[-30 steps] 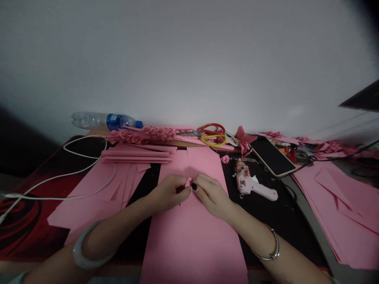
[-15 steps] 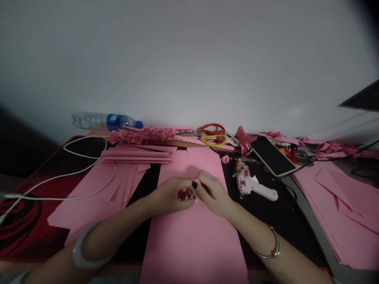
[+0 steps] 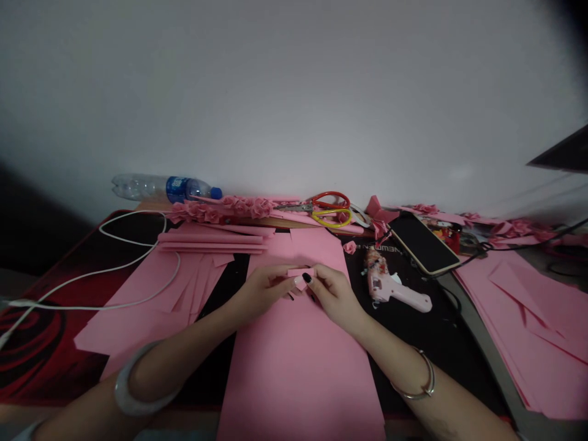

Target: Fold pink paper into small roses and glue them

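Note:
A small piece of pink paper (image 3: 301, 272) is pinched between both hands, over the middle of the table. My left hand (image 3: 265, 291) grips its left side, the thumb pressed on the front. On the right side my right hand (image 3: 334, 297) is closed, its dark-nailed thumb against the paper and close to the left thumb. Most of the other fingers are behind the paper, so its exact fold cannot be made out. Beneath the hands lies a long pink paper sheet (image 3: 303, 373).
Right of the hands lie a pink glue gun (image 3: 399, 291), a small paper rose (image 3: 350, 247) and a phone (image 3: 422, 242). Scissors (image 3: 331, 209), paper flowers (image 3: 243, 207) and a plastic bottle (image 3: 151, 187) line the wall. Rolled paper (image 3: 211, 239) and a white cable (image 3: 92, 275) are left.
My left hand has turned and its thumb has come up against the pink paper. More of the paper shows between the hands now. Both hands stay in nearly the same place.

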Available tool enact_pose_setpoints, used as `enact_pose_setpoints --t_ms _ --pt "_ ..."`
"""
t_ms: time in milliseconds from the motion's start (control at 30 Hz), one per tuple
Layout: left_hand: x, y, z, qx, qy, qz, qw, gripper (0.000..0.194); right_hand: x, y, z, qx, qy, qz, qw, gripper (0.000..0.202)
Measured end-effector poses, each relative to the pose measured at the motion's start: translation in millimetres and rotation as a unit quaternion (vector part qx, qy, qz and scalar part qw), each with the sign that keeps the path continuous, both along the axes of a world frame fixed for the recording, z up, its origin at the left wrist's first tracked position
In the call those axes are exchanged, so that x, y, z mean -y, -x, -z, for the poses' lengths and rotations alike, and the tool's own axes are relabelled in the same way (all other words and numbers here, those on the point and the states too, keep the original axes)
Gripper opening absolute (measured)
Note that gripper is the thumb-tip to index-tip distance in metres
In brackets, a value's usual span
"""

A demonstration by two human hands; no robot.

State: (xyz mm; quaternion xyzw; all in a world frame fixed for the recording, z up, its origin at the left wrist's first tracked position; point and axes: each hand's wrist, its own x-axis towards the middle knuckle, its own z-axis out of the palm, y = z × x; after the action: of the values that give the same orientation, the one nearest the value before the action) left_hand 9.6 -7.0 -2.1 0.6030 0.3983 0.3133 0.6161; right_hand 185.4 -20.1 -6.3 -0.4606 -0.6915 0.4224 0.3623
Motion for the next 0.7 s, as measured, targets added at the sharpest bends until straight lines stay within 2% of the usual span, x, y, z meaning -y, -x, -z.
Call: enact_pose_setpoints --t_ms 100,200,300,367,500,700 --pt "0 0 5.0 0.004 0.026 -0.001 1.0 0.023 0 0 2.1 0.012 0.0 0.008 1.0 0.03" --pt "-1 -1 5.4 0.021 0.052 -0.02 0.998 0.023 0 1 1.6 0.031 -0.024 0.044 0.998 0.031" --pt "-1 -2 1.4 0.03 0.072 -0.042 0.996 0.022 -1 1 -1.3 0.024 -0.062 0.101 0.993 0.015" --pt "-1 -3 -1.0 0.03 0.078 -0.045 0.996 0.022 -2 2 -3.1 0.002 -0.085 0.102 0.991 0.003" --pt "0 -2 -3.1 0.02 0.081 -0.05 0.995 0.027 -1 1 -2.6 -0.011 -0.138 0.054 0.989 0.019" --pt "1 -2 -7.6 0.015 0.104 -0.077 0.992 0.028 4 2 2.3 0.035 -0.199 0.063 0.977 0.027"
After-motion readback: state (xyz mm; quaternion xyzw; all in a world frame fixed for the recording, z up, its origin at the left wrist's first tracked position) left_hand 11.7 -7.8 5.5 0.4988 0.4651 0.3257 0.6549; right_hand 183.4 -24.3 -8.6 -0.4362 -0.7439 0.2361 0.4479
